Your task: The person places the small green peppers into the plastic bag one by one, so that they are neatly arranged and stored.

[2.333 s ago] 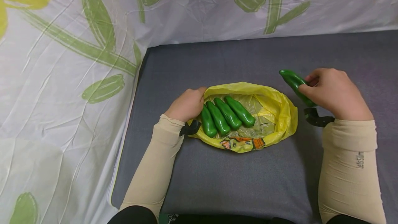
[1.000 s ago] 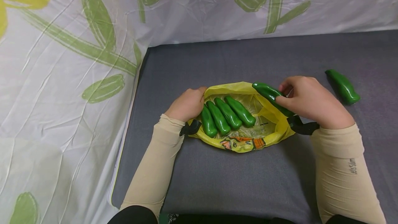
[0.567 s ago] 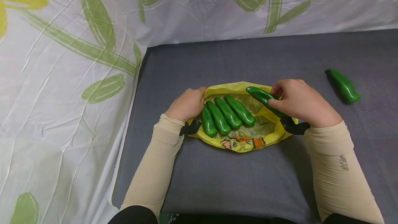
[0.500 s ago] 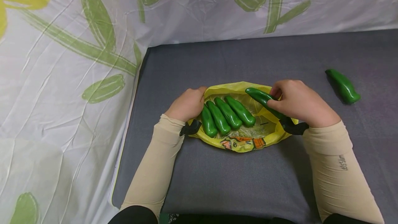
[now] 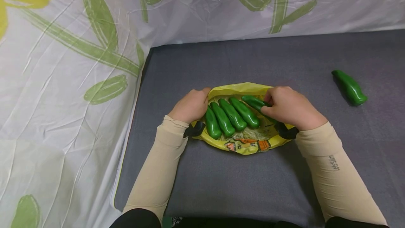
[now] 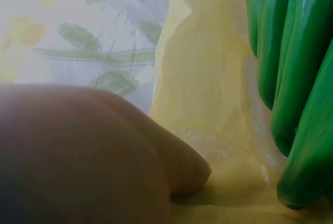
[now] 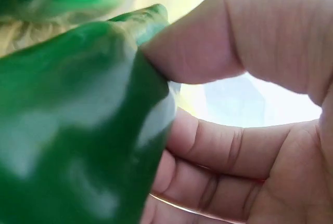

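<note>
A yellow plastic bag [image 5: 246,88] lies with its mouth spread wide, several glossy green peppers [image 5: 233,115] side by side in its left part. At the bag's left rim, my left hand [image 5: 191,106] grips the plastic; its fingertips are hidden in the head view. My right hand [image 5: 292,108] pinches another green pepper [image 7: 78,120] between thumb and fingers, over the right part of the opening. That pepper slants, its narrow tip close to the rightmost pepper in the bag. In the left wrist view the thumb [image 6: 182,167] presses on the yellow film beside the peppers.
One more green pepper [image 5: 349,87] lies on the dark grey cloth surface [image 5: 240,189] to the right. A white curtain with a leaf print [image 5: 202,10] hangs along the back and left edges.
My right hand has carried a second-from-right pepper leftward and down into the bag's opening, from beyond its right rim. The left hand has stayed on the rim.
</note>
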A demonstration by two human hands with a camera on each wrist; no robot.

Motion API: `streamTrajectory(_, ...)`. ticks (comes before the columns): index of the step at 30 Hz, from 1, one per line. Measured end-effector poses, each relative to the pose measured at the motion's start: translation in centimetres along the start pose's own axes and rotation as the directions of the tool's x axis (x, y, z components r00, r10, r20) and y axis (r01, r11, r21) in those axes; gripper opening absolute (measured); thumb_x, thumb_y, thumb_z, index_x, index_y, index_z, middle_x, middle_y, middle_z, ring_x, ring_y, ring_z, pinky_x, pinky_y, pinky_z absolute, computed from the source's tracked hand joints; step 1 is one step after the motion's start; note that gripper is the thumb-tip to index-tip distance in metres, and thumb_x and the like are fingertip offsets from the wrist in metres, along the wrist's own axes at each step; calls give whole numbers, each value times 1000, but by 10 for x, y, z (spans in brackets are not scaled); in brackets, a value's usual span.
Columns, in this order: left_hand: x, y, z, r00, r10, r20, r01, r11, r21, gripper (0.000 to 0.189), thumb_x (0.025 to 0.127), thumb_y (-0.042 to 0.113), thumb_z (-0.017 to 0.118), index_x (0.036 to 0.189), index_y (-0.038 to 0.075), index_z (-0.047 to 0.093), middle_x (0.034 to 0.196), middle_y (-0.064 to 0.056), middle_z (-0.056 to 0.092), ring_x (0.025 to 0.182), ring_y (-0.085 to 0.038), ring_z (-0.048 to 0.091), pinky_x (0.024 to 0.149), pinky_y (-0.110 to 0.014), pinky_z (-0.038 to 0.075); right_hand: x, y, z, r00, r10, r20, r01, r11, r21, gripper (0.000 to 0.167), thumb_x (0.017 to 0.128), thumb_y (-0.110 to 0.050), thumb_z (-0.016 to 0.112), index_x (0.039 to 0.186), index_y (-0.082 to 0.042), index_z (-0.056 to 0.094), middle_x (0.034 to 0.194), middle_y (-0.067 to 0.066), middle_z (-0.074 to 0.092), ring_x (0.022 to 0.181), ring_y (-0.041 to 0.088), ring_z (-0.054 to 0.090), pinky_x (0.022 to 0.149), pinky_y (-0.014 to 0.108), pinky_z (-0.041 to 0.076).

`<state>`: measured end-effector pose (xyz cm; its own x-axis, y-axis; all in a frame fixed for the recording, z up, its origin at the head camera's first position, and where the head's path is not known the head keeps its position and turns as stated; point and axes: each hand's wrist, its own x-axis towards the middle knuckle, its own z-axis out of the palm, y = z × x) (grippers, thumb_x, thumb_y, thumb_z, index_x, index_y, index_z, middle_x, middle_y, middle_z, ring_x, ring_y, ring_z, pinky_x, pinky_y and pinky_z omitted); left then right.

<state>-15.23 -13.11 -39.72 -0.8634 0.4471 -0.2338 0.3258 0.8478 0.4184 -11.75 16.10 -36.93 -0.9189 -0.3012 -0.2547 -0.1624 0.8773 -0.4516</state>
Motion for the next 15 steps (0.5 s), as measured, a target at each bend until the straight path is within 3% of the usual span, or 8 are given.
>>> streamTrajectory(4, 0, 1, 0, 1000, 0, -2, 0, 1000, 2, 41, 112, 9, 35, 146, 6, 57, 99, -13, 71, 75, -23, 67, 72, -37, 57, 3, -3, 5, 1000, -8, -5, 8, 999, -31, 32, 91, -19, 67, 68, -17, 45, 62, -6, 29, 54, 13, 32, 53, 33, 25)
streamTrajectory(9, 0, 2, -1, 1000, -5, -5, 5, 1000, 5, 40, 112, 9, 35, 145, 6, 57, 102, -14, 71, 78, -23, 67, 73, -38, 56, 5, -3, 9, 1000, -2, -20, 1, 999, -49, 27, 90, -19, 68, 69, -16, 52, 63, -4, 36, 55, 15, 38, 51, 33, 28)
streamTrajectory(15, -1, 3, -1, 1000, -4, -4, 4, 1000, 10, 38, 111, 8, 36, 141, 6, 59, 99, -13, 70, 77, -24, 67, 71, -37, 56, 9, -3, 14, 999, 3, -35, -5, 999, -43, 36, 89, -19, 69, 63, -18, 44, 61, -5, 33, 56, 16, 37, 51, 33, 28)
